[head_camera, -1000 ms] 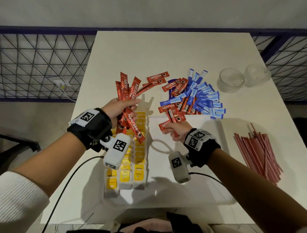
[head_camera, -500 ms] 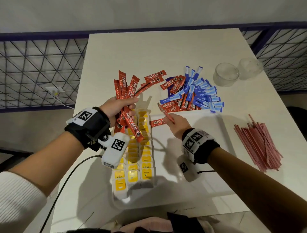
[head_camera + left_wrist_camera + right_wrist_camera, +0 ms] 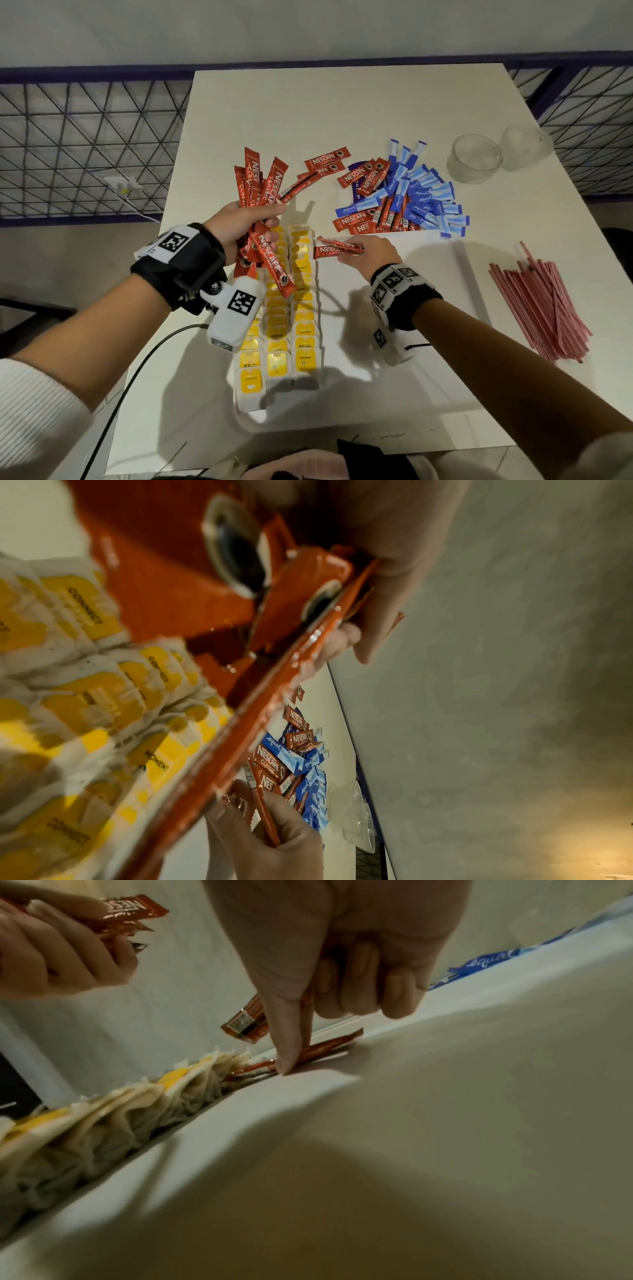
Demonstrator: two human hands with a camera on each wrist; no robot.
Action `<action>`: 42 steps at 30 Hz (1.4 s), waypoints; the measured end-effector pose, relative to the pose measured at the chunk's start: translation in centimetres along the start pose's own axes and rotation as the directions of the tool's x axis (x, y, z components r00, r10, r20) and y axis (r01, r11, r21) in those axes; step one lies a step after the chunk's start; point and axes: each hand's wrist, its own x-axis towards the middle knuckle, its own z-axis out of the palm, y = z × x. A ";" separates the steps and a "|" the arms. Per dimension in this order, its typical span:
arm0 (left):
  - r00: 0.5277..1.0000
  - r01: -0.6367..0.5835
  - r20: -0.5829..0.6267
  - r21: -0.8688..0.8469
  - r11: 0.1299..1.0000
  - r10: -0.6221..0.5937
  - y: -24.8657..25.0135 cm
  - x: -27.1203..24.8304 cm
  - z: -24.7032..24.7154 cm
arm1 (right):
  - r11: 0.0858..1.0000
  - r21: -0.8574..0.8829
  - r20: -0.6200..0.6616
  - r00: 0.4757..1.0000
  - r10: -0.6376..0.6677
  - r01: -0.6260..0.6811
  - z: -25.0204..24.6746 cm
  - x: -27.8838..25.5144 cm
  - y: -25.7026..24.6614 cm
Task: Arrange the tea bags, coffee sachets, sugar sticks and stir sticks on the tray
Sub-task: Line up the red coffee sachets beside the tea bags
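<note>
My left hand (image 3: 260,222) grips a fanned bundle of red coffee sachets (image 3: 260,185) above the far end of the tea bag rows; the same bundle (image 3: 192,588) fills the left wrist view. My right hand (image 3: 363,253) is at the tray's far edge beside the tea bags. Its fingers (image 3: 356,969) curl round one sachet (image 3: 246,1020), while its thumb presses another sachet (image 3: 325,1047) flat on the white tray (image 3: 411,1123). Yellow-tagged tea bags (image 3: 287,325) stand in three rows on the tray's left side.
A mixed pile of red sachets and blue sugar sticks (image 3: 418,198) lies beyond the tray. Red stir sticks (image 3: 541,301) lie on the table at the right. Two clear glass cups (image 3: 476,161) stand far right. A railing runs behind the table.
My right hand left the pile's near edge and moved left to the tray's far edge beside the tea bags, where one sachet now lies flat. The left hand kept its bundle.
</note>
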 end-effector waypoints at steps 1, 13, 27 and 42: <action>1.000 0.000 -0.003 -0.002 1.000 0.000 0.0 0.0 0.0 | 1.000 0.013 -0.001 1.000 0.000 0.000 0.1 0.1 0.1; 0.999 -0.028 -0.022 -0.044 0.999 0.027 -0.1 0.0 -0.1 | 0.988 0.154 -0.029 0.999 0.019 -0.014 -0.3 0.2 -0.5; 0.951 -0.243 -0.237 -0.170 0.955 0.200 0.0 0.5 2.4 | 0.794 0.588 0.462 0.870 -0.170 -0.157 -2.6 -3.1 -3.5; 0.978 -0.132 -0.155 0.073 0.989 0.142 -2.0 0.5 2.0 | 0.932 0.289 0.404 0.910 0.087 -0.218 -4.7 -0.5 2.7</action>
